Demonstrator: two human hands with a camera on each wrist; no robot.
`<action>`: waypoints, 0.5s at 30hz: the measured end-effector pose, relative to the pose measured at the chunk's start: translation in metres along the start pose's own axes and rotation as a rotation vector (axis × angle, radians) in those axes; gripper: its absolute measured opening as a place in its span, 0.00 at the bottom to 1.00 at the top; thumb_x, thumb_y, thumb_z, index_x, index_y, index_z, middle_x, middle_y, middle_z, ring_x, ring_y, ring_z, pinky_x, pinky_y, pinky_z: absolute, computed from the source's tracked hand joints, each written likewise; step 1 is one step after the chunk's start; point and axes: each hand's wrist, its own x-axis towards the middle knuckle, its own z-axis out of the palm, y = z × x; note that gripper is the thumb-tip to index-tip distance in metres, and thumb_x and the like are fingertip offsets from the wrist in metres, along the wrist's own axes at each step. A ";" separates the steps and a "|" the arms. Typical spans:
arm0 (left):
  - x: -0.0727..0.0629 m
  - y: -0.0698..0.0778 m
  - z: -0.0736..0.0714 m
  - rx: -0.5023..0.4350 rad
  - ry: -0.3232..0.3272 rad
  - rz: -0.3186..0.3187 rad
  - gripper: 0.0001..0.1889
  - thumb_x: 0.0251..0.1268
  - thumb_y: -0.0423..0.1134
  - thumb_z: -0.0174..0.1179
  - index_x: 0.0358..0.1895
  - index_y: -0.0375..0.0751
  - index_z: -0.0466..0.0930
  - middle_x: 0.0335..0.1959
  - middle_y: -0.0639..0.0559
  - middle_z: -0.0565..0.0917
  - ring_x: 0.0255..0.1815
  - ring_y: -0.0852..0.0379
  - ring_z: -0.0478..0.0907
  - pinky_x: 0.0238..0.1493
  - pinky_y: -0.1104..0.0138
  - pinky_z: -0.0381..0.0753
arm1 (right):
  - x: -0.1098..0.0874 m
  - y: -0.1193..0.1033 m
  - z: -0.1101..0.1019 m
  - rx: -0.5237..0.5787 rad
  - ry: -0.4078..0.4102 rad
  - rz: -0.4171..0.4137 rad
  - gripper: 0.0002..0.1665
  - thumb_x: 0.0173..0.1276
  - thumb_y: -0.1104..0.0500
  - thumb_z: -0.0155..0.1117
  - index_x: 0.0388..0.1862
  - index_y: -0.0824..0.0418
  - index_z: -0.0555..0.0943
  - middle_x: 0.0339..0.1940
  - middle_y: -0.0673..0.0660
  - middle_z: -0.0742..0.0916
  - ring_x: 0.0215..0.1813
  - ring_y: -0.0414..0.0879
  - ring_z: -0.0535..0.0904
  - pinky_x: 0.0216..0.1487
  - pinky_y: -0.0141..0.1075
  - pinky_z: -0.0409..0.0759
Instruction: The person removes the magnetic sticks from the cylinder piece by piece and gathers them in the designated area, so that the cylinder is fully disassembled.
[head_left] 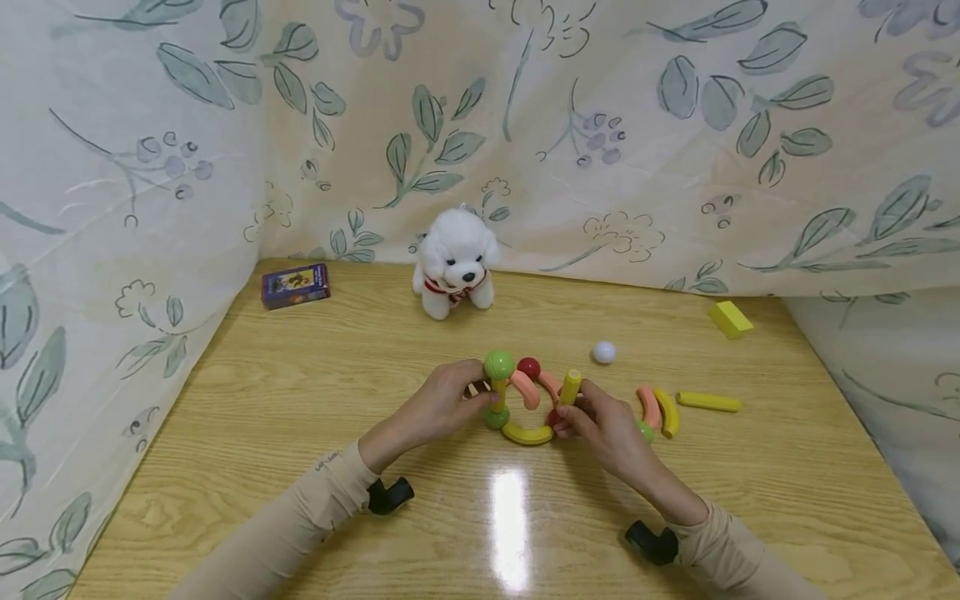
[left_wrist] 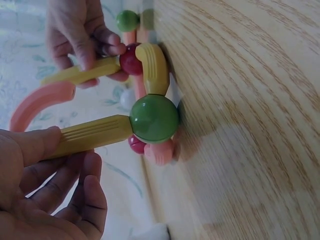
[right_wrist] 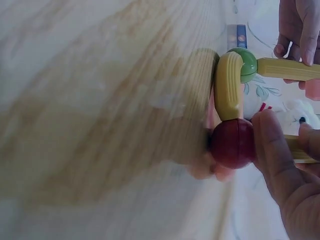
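Observation:
On the table stands a ring of curved rods and balls, with a yellow curved rod [head_left: 527,435] at its near side. My left hand [head_left: 448,398] pinches an upright yellow rod [left_wrist: 95,134] between thumb and fingers. That rod rises from a green ball [left_wrist: 154,119] and carries another green ball [head_left: 498,365] on top, from which a pink curved rod [head_left: 526,389] extends. Across the ring, my right hand [head_left: 609,425] grips a second upright yellow rod [head_left: 572,387] just above a red ball [right_wrist: 233,144]. Another red ball [head_left: 528,367] lies at the far side.
Right of the ring lie a loose pink curved rod [head_left: 648,407], a yellow curved rod [head_left: 666,412] and a straight yellow rod [head_left: 708,402]. Behind are a white ball [head_left: 603,352], a yellow block [head_left: 731,320], a plush dog [head_left: 459,258] and a small box [head_left: 296,287].

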 end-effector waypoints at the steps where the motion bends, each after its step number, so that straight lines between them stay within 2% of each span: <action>1: 0.000 0.000 0.000 0.001 0.001 0.002 0.02 0.65 0.33 0.62 0.39 0.40 0.82 0.39 0.49 0.86 0.40 0.56 0.83 0.41 0.73 0.80 | 0.000 -0.001 0.000 0.008 0.001 -0.002 0.08 0.72 0.66 0.57 0.47 0.69 0.74 0.39 0.68 0.88 0.37 0.47 0.88 0.37 0.34 0.86; 6: 0.000 0.001 0.000 0.011 0.002 0.006 0.03 0.65 0.33 0.62 0.39 0.40 0.82 0.40 0.48 0.86 0.41 0.56 0.83 0.42 0.73 0.80 | -0.001 -0.003 -0.001 0.051 -0.008 0.010 0.10 0.72 0.66 0.56 0.48 0.71 0.73 0.41 0.70 0.87 0.39 0.50 0.88 0.39 0.35 0.86; 10: -0.001 0.002 0.000 0.012 -0.002 0.004 0.03 0.65 0.32 0.62 0.40 0.40 0.82 0.40 0.48 0.86 0.41 0.56 0.83 0.43 0.72 0.81 | -0.003 -0.003 -0.007 0.026 0.000 0.017 0.11 0.72 0.65 0.58 0.49 0.69 0.75 0.46 0.69 0.84 0.34 0.47 0.88 0.33 0.34 0.86; 12: -0.001 0.003 -0.001 0.014 -0.001 0.004 0.03 0.65 0.32 0.62 0.40 0.40 0.82 0.41 0.48 0.86 0.41 0.55 0.83 0.43 0.72 0.81 | -0.004 -0.001 -0.015 -0.055 0.029 -0.021 0.11 0.71 0.65 0.59 0.49 0.69 0.76 0.46 0.67 0.81 0.30 0.45 0.86 0.28 0.33 0.84; 15: 0.000 0.003 -0.001 0.021 0.000 0.008 0.04 0.65 0.32 0.62 0.41 0.40 0.82 0.41 0.48 0.86 0.41 0.55 0.83 0.43 0.72 0.81 | -0.005 0.005 -0.034 -0.290 0.128 -0.147 0.12 0.67 0.67 0.63 0.48 0.68 0.80 0.43 0.62 0.80 0.28 0.43 0.82 0.24 0.30 0.80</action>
